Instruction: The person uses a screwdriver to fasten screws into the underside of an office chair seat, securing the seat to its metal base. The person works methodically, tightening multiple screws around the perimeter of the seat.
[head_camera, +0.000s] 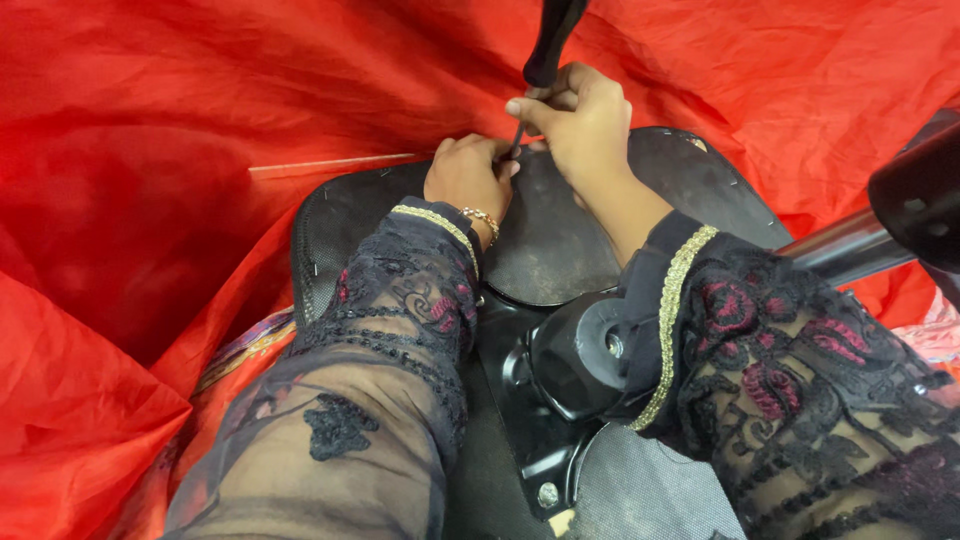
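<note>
Gripping a screwdriver (545, 55) near where its black handle meets the thin metal shaft, the right hand (578, 125) is closed around the tool with the thumb laid along it. The screwdriver stands close to upright, tilted slightly: its long axis runs from the handle at the top edge of the view down and a little to the left, and its tip points down at the far edge of an upturned chair seat (330, 215). The tip itself is hidden between the two hands.

The left hand (468, 172) lies curled on the seat's underside just beside the shaft, fingers bent and pressed at the spot where the tip comes down; whether it pinches some small part there cannot be told. A thin gold bracelet (483, 216) sits at its wrist. Both forearms wear sheer black lace sleeves (395, 330) with gold trim at the cuffs and dark red embroidery.

The seat lies bottom-up, dark and rounded, with a black metal mounting plate (535, 440) bolted to it nearer the person. A black knob-like mechanism (580, 355) rises from that plate, and a grey metal column (850, 250) reaches off to the right.

Red fabric (150, 150) lies rumpled all around and under the seat.
</note>
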